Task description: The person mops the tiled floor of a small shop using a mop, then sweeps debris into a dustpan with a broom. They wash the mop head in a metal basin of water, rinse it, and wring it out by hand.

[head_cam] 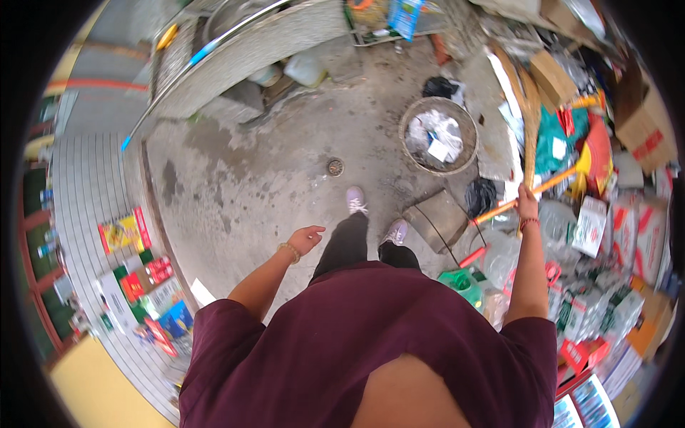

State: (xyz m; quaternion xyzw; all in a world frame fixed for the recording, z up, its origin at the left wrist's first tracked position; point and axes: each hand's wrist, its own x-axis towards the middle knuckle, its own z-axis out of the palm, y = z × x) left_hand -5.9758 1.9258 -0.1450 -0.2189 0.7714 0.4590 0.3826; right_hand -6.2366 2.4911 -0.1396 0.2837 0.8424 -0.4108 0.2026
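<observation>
My right hand (527, 201) is closed around the handle of a straw broom (530, 115), at the right of the head view; the broom's brush end points away from me. An orange pole (554, 181) crosses the broom handle right by this hand; whether I grip it too, I cannot tell. My left hand (306, 239), with a beaded bracelet at the wrist, hangs over the concrete floor with its fingers loosely curled and nothing in it. A round basket (405, 147) with white crumpled waste stands on the floor ahead.
A floor drain (335, 167) lies ahead of my shoes. Bottles, bags and cardboard boxes (647, 131) are heaped at the right. A concrete sink (257, 53) with a blue and silver pole (200, 53) across it stands at the upper left. A concrete slab (440, 220) lies beside my right shoe.
</observation>
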